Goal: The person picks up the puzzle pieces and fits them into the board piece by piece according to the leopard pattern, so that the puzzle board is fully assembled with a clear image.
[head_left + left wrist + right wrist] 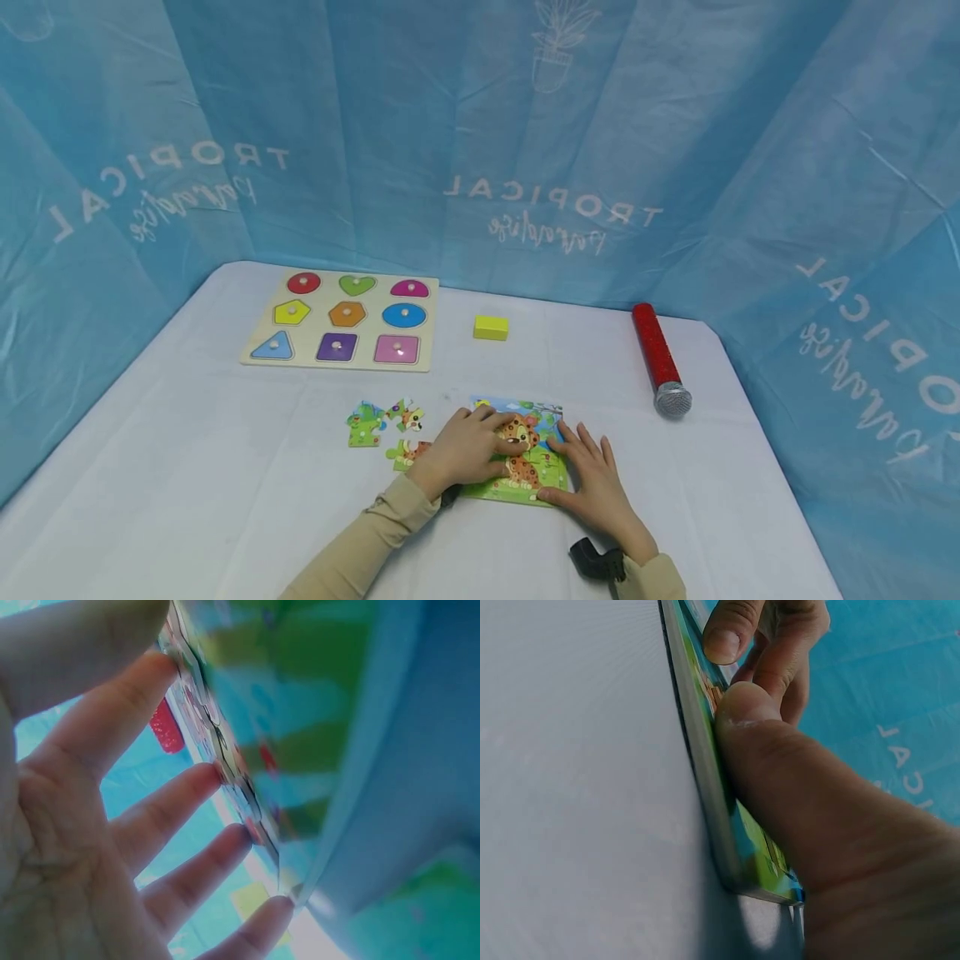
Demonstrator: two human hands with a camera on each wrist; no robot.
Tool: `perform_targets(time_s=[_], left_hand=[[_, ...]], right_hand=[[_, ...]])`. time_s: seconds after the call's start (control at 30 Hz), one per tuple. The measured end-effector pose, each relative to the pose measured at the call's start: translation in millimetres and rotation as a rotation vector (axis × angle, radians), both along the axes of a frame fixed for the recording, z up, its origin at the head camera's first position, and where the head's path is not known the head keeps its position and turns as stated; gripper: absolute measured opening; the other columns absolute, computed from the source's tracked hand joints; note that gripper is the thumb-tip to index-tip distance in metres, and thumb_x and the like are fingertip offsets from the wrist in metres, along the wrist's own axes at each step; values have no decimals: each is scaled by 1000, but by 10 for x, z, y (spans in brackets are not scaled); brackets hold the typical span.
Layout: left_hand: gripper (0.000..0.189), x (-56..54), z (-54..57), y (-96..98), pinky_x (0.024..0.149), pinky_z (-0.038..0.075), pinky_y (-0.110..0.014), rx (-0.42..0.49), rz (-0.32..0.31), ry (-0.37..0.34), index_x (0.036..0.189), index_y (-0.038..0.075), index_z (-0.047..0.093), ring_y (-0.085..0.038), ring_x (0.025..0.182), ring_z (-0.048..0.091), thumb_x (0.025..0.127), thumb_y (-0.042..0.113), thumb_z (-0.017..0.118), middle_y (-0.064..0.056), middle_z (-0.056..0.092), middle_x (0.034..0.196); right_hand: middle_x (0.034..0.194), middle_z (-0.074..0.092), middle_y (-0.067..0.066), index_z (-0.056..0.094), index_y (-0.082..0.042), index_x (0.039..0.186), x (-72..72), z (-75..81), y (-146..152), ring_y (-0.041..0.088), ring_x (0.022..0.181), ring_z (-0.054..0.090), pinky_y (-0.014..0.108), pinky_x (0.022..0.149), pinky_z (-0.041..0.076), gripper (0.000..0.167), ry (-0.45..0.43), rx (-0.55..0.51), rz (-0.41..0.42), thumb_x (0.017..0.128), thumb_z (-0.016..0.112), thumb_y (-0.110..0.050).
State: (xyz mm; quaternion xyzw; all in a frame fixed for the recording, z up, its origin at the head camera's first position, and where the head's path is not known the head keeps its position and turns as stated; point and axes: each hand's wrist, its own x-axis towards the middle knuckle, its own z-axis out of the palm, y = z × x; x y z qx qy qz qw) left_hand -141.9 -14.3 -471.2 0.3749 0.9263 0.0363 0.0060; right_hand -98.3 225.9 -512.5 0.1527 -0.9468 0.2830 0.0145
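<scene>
A jigsaw puzzle (551,477) with a spotted leopard cub on a green and blue ground lies flat on the table. Over its left half spreads my left hand (468,446), its fingertips resting on the pieces and covering part of the picture. In the left wrist view the fingers of the left hand (97,787) reach straight to the puzzle's face (300,705). My right hand (592,479) lies along the right side, fingers apart, thumb on the lower right corner. The right wrist view shows that thumb (772,757) on the board's near edge (731,862).
Loose jigsaw pieces (365,425) lie left of the puzzle, one partly behind the left wrist. Farther back are a wooden shape board (307,361) with knobbed shapes and a yellow block (491,327). A red microphone (660,358) lies at the right. Blue curtains (465,125) surround the table.
</scene>
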Motion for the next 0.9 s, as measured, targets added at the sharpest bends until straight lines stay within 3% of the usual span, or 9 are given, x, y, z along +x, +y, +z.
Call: perform_targets(time_s=[0.13,0.4,0.6,0.77,0.9], left_hand=[[44,23,8,19,94,47,-46,-10,4,14,130,44,59,-24,128,49,87,53,63,0,48,148],[42,18,18,-33,97,46,-47,14,18,-53,129,43,60,-24,133,47,88,51,62,1,46,150],[41,-60,29,-142,100,45,-50,142,36,-139,129,27,63,-27,131,49,91,40,65,-5,53,143],[38,-172,119,-478,102,43,-53,279,138,-206,126,17,66,-31,127,52,91,30,67,-9,58,136],[38,-201,163,-868,99,45,-52,278,294,-193,124,14,68,-31,121,56,86,18,71,-9,64,129]], right_hand=[[155,37,12,56,-11,135,1,2,12,43,145,23,67,113,4,76,-2,-5,-1,71,82,-42],[154,38,13,59,-13,131,-10,-15,-8,43,145,24,67,113,4,70,18,-7,10,71,82,-40],[155,37,13,55,-13,136,0,-18,6,43,145,23,66,114,4,75,11,11,0,72,81,-43],[155,37,13,54,-13,138,11,-18,8,43,145,23,66,114,4,78,8,32,-15,71,81,-43],[155,36,13,52,-13,140,7,-18,-10,43,145,23,66,114,5,80,3,35,-6,72,81,-44]])
